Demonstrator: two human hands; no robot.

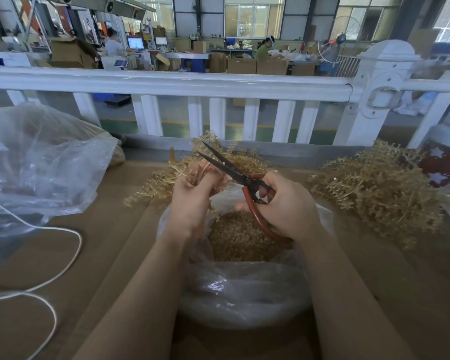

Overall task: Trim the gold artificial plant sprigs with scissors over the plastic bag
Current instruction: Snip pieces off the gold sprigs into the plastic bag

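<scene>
Left hand pinches a gold sprig by its stem, branches fanning up-left; right hand grips red-handled scissors — blades parted, pointing up-left at the stem — both above the plastic bag of trimmings.

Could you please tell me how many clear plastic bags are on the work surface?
2. One plastic bag sits open below the hands, holding gold trimmings; a larger crumpled bag lies at the far left. Others may be hidden at the right edge.
</scene>
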